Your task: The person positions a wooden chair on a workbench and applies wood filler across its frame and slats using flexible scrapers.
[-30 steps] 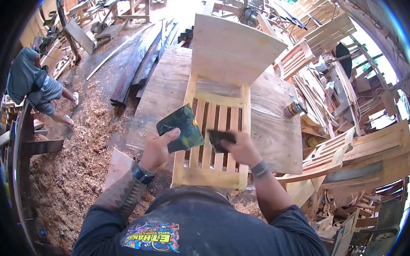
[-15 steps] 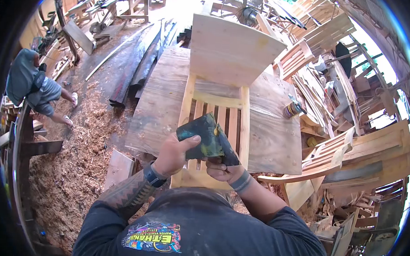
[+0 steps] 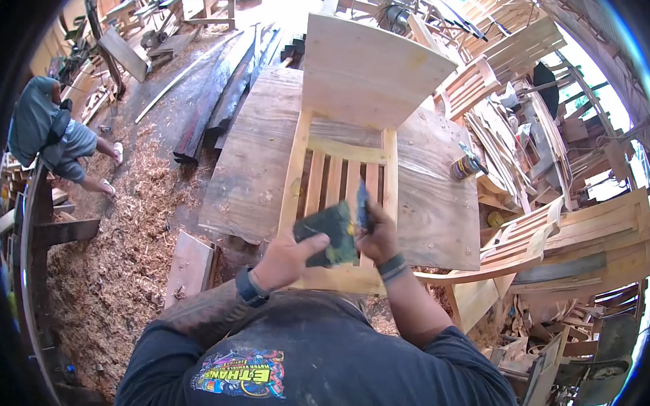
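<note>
My left hand (image 3: 278, 264) grips a dark green square plate (image 3: 324, 228), its thumb pressed on the upper face; a yellow smear marks the plate's right side. In my right hand (image 3: 381, 237) is a dark, thin, flat spreader (image 3: 362, 202), blurred by motion and held upright at the plate's right edge. Whether the two pieces touch, I cannot tell. Beneath both hands lies a pale slatted wooden chair frame (image 3: 390, 184), with a broad light wooden panel (image 3: 372, 72) at its far end.
The frame rests on a wooden tabletop (image 3: 439, 228), where a can (image 3: 464, 167) stands at the right. Slatted chair parts (image 3: 524, 242) and scrap wood fill the right side. Shavings (image 3: 115, 267) cover the floor at left, near another person (image 3: 55, 133). Dark planks (image 3: 228, 92) lie beyond.
My right hand has risen and turned, bringing the spreader from a downward slant to upright beside the plate. My left hand has shifted slightly right and down with the plate.
</note>
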The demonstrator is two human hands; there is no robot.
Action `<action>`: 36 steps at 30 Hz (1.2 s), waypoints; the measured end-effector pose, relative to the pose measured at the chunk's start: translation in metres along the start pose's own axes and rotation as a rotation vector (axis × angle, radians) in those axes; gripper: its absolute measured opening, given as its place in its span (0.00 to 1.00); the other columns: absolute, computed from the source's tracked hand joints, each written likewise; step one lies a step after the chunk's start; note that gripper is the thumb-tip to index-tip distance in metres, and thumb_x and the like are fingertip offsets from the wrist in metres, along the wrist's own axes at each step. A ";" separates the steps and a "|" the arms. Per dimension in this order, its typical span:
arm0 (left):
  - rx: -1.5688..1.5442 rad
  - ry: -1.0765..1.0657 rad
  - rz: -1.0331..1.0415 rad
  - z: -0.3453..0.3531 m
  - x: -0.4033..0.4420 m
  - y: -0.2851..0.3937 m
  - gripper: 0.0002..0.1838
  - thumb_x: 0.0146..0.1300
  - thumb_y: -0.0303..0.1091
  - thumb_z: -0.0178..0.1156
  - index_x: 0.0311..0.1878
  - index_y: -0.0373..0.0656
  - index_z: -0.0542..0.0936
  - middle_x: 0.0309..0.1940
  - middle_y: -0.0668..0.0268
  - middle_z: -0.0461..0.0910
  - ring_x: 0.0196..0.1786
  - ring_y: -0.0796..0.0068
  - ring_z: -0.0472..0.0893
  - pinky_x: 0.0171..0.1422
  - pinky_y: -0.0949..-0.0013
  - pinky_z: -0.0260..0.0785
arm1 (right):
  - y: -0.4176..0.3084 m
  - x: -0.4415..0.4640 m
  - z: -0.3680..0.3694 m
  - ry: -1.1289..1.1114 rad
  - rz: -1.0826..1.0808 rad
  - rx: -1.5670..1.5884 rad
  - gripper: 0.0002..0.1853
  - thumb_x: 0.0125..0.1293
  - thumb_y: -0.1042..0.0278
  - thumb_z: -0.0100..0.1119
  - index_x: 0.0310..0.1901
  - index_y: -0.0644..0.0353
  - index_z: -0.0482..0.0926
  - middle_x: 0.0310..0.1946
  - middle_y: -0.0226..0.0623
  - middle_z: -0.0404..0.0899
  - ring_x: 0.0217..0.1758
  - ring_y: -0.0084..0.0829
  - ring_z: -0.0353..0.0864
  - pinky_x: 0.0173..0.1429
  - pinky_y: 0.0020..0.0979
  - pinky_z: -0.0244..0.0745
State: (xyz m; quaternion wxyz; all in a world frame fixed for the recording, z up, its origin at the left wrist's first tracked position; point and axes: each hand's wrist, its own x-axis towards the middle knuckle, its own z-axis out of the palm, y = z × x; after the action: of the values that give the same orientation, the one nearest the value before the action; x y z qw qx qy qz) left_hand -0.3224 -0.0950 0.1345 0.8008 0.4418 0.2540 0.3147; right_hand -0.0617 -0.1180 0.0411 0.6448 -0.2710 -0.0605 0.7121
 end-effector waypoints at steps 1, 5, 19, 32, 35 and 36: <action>-0.043 0.040 -0.021 -0.009 0.001 0.004 0.15 0.77 0.30 0.60 0.59 0.31 0.82 0.48 0.64 0.88 0.48 0.78 0.85 0.56 0.69 0.79 | -0.009 -0.002 0.013 0.116 -0.158 -0.172 0.09 0.75 0.63 0.65 0.49 0.57 0.81 0.41 0.35 0.87 0.42 0.32 0.87 0.47 0.35 0.85; 0.143 0.086 -0.036 -0.048 0.004 0.013 0.14 0.77 0.30 0.57 0.58 0.30 0.81 0.48 0.62 0.87 0.46 0.73 0.88 0.54 0.66 0.82 | -0.042 -0.041 0.054 0.147 -0.600 -1.548 0.09 0.72 0.72 0.67 0.51 0.59 0.82 0.40 0.33 0.85 0.41 0.35 0.85 0.47 0.39 0.83; 0.385 0.156 -0.087 -0.055 0.041 -0.017 0.13 0.76 0.32 0.58 0.55 0.32 0.83 0.43 0.61 0.88 0.43 0.71 0.89 0.42 0.66 0.85 | -0.023 -0.028 0.093 -0.510 -0.558 -1.928 0.15 0.69 0.75 0.64 0.57 0.60 0.85 0.49 0.45 0.87 0.52 0.49 0.86 0.58 0.43 0.82; 0.178 0.592 0.096 -0.113 0.055 -0.043 0.13 0.74 0.30 0.60 0.55 0.32 0.83 0.46 0.62 0.87 0.43 0.72 0.87 0.43 0.64 0.84 | -0.101 0.221 -0.033 -0.254 -0.277 -2.274 0.16 0.77 0.61 0.53 0.57 0.54 0.85 0.50 0.49 0.87 0.54 0.53 0.85 0.62 0.51 0.78; 0.156 0.660 -0.006 -0.121 0.026 -0.060 0.13 0.73 0.29 0.59 0.55 0.33 0.83 0.46 0.64 0.87 0.45 0.73 0.87 0.46 0.66 0.82 | -0.097 0.256 -0.038 -0.247 -0.268 -2.384 0.15 0.78 0.60 0.52 0.57 0.53 0.85 0.50 0.50 0.87 0.56 0.54 0.84 0.61 0.53 0.78; 0.142 0.665 -0.052 -0.121 0.016 -0.063 0.13 0.73 0.29 0.59 0.55 0.33 0.83 0.45 0.64 0.87 0.45 0.74 0.87 0.47 0.67 0.82 | -0.094 0.262 -0.041 -0.261 -0.245 -2.413 0.15 0.78 0.60 0.52 0.56 0.53 0.85 0.50 0.50 0.87 0.55 0.55 0.84 0.61 0.53 0.78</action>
State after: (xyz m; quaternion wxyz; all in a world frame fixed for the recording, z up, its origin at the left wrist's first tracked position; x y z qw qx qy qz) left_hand -0.3769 -0.0427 0.0191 0.6493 0.3630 0.5337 0.4023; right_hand 0.0345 0.1359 -0.0335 0.0311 -0.6148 -0.7726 0.1551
